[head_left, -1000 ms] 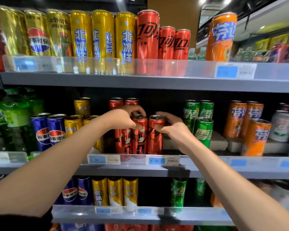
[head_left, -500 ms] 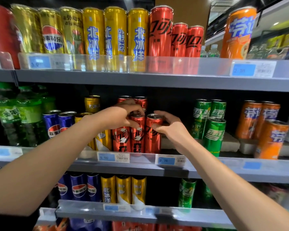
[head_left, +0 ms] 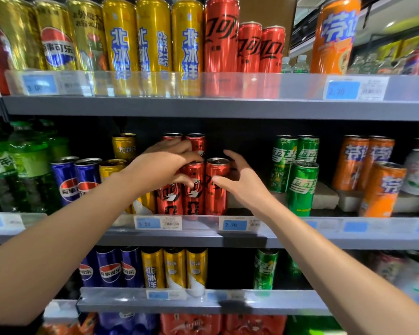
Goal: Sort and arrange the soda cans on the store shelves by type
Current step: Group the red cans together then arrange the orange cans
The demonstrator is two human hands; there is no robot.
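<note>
The biggest risk here, I'd say, is a knock-on tumble: the red cans point(head_left: 194, 187) stand packed side by side at the middle of the frame, right at the front lip of the middle shelf point(head_left: 300, 238), so a sideways shove could tip one over the rail or into the yellow cans point(head_left: 111, 170) just to their left. The left hand point(head_left: 160, 166) is draped over the tops of the front cans, fingers curled down around them, while the right hand point(head_left: 242, 183) has its fingers spread apart, thumb touching the side of the rightmost can but not clamped on it. The cans are slim, glossy red with dark lettering, upright, with two more standing behind them.
</note>
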